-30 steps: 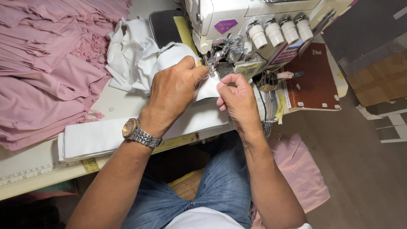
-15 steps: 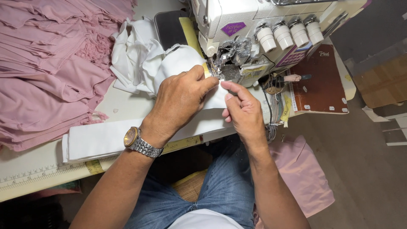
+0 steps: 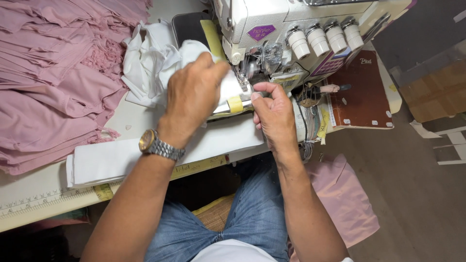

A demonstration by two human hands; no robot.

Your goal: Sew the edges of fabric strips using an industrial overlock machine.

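we sit at a white sewing machine [image 3: 291, 24] with both hands on a long strip of white cloth [image 3: 145, 157] that runs across the table [image 3: 43, 194] and up under the needle area. our left hand [image 3: 191, 94] lies flat over the cloth just left of the presser foot, fingers curved and pressing down rather than gripping; a metal wristwatch [image 3: 154, 144] sits on that wrist. our right hand [image 3: 272, 114] is loosely curled on the near side of the machine bed, thumb and forefinger pinched at the edge of the cloth right by the foot — the two hands are close together, with a bit of yellow tape [image 3: 235, 104] showing between them. behind the left hand a crumpled heap of white fabric [image 3: 150, 60] rests against the machine. a big pile of pink garments [image 3: 53, 77] fills the left part of the table. along the near edge of the table runs a measuring tape [image 3: 29, 203] — and four thread cones [image 3: 323, 38] stand on the machine's right side.
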